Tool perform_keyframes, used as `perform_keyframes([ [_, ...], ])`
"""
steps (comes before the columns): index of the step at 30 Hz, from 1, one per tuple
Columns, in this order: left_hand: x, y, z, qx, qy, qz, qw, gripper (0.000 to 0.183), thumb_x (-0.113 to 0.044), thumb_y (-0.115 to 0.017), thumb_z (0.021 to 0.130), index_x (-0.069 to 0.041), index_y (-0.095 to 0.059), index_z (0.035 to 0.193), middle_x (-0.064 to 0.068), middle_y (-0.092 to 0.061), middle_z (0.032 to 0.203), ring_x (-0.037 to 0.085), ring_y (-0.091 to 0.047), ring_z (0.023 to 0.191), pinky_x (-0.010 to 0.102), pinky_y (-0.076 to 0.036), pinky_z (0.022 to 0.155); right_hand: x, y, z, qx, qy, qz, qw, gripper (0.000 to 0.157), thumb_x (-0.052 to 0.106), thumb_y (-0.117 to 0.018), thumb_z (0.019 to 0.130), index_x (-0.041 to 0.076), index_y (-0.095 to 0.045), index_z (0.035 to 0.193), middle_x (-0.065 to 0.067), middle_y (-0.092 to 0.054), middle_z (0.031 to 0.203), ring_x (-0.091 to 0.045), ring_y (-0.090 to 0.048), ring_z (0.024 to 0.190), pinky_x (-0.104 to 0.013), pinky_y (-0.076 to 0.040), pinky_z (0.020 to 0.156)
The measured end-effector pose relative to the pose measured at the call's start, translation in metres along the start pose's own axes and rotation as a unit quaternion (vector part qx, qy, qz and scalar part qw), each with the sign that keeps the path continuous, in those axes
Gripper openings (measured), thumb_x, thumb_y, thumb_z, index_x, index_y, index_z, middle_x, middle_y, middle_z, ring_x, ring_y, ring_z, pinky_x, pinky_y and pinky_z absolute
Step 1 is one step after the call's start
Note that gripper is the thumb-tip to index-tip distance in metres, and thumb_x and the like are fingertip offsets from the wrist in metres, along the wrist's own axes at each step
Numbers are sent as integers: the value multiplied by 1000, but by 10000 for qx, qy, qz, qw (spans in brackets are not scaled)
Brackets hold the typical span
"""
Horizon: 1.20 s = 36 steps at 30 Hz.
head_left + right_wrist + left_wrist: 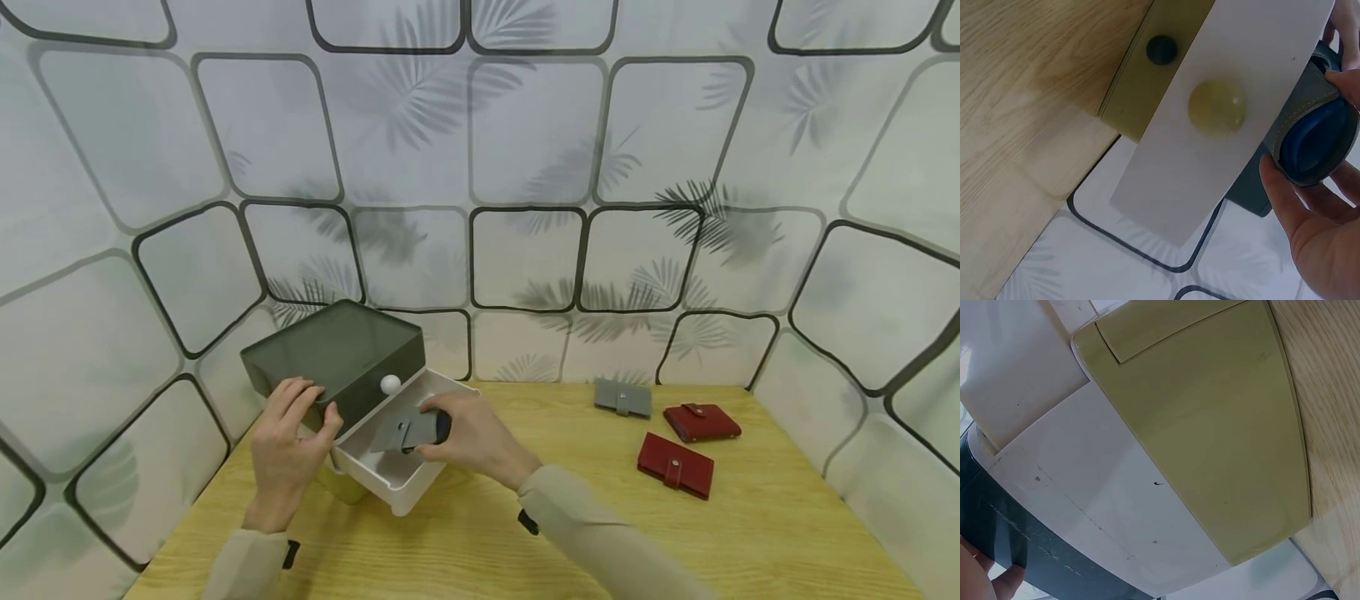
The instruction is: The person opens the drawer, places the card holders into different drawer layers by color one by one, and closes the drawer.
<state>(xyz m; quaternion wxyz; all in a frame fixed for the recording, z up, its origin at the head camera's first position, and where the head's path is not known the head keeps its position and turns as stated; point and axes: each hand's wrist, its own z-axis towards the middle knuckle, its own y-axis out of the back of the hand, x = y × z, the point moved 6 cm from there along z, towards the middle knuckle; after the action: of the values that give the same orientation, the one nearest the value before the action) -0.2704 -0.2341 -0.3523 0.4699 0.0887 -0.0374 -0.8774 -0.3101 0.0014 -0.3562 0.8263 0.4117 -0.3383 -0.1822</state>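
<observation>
A small drawer cabinet (337,342) with a dark green top tier stands on the table at left. Its white middle drawer (401,497) is pulled out. My right hand (476,437) pinches a grey snap-strap card wallet (426,427) over that drawer. Seen from the right wrist, the wallet (1297,103) bulges apart at one end, and its inside looks dark blue. My left hand (285,442) rests on the near left corner of the green tier, fingers on top and thumb toward the front. In the left wrist view only some fingers (1009,584) show, against the green tier.
To the right lie another grey wallet (622,398) and two red wallets, one farther back (701,422) and one nearer (675,465). An olive bottom tier (1210,437) sits under the white one. Patterned walls (525,258) enclose the wooden table (555,533) behind and at both sides.
</observation>
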Motion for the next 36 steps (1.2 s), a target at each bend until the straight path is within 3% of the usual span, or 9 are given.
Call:
perform_keyframes([
  [5, -1, 0, 1, 7, 2, 42, 10000, 33, -25, -58, 84, 3, -73, 94, 22, -70, 99, 39, -64, 98, 38, -47, 88, 10, -9, 5, 77, 46, -316, 9995, 47, 36, -78, 78, 16, -67, 119, 1, -71, 111, -8, -65, 91, -15, -51, 72],
  [12, -3, 1, 2, 80, -1, 143, 9999, 34, -25, -57, 85, 4, -72, 94, 22, -70, 99, 39, -64, 97, 39, -47, 87, 21, -25, 10, 164, 120, -960, 9952, 47, 38, -78, 77, 16, -66, 117, 2, -71, 111, -11, -66, 99, -21, -54, 82],
  [15, -3, 1, 1, 87, -1, 162, 9998, 34, -25, -57, 85, 4, -72, 94, 21, -70, 99, 39, -64, 97, 39, -47, 87, 23, -31, 13, 218, 94, -1046, 9942, 48, 38, -79, 77, 15, -66, 117, 2, -71, 110, -10, -66, 95, -19, -53, 78],
  [25, 0, 0, -1, 106, 28, 26, 9999, 33, -25, -58, 85, 2, -73, 95, 20, -70, 100, 38, -64, 100, 39, -46, 89, 26, -39, 22, 441, -179, -600, 9971, 49, 49, -78, 77, 15, -69, 112, 6, -71, 92, 0, -58, 71, -12, -44, 58],
  [31, 1, 0, -1, 101, -2, -6, 9999, 32, -24, -59, 84, 2, -73, 96, 20, -70, 100, 39, -64, 99, 42, -48, 87, 25, -37, 23, 637, -340, 17, 9974, 49, 53, -62, 90, 12, -72, 114, 3, -74, 87, -2, -63, 71, -15, -49, 61],
  [36, 1, 0, -1, 63, -14, 23, 10000, 33, -25, -59, 84, 2, -73, 95, 20, -70, 99, 39, -64, 98, 42, -48, 86, 22, -28, 23, 413, -372, 34, 9984, 34, 40, -53, 98, 16, -75, 108, 4, -75, 96, -8, -69, 88, -21, -55, 73],
])
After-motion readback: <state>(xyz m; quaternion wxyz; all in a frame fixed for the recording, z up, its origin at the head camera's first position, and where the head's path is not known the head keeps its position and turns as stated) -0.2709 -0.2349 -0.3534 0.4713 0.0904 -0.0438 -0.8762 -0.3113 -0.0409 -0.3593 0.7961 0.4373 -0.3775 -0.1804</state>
